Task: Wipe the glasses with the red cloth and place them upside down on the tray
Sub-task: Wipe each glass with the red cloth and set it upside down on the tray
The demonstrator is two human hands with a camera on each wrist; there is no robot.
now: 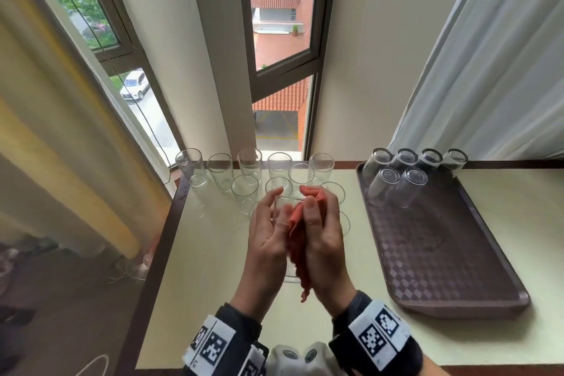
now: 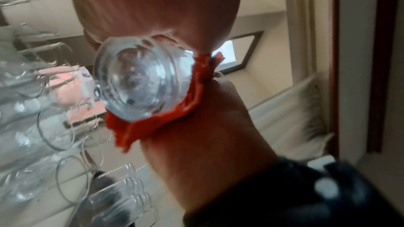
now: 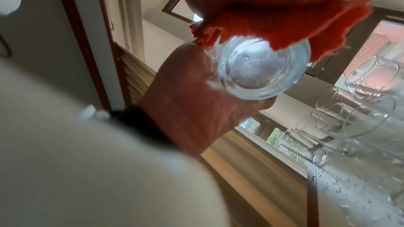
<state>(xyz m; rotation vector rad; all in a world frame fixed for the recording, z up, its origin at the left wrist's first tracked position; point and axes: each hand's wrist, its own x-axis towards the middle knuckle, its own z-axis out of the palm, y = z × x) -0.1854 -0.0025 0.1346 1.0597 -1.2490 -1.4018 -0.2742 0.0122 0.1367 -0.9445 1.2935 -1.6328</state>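
Observation:
Over the middle of the table I hold a clear glass (image 1: 290, 276) tilted between both hands, its rim away from me. My left hand (image 1: 270, 217) grips its left side. My right hand (image 1: 320, 217) presses the red cloth (image 1: 297, 241) round its right side, and cloth hangs below the wrist. The left wrist view shows the thick glass base (image 2: 142, 78) with the red cloth (image 2: 153, 125) under it. From the right wrist, the cloth (image 3: 284, 23) drapes over the glass (image 3: 260, 68). The brown tray (image 1: 457, 253) lies to the right.
Several glasses (image 1: 406, 174) stand upside down at the tray's far end. Several upright glasses (image 1: 250, 168) crowd the table's far edge just beyond my hands. Water drops (image 3: 341, 187) dot the table there. Windows and curtains rise behind; the table's left edge (image 1: 158, 253) drops to the floor.

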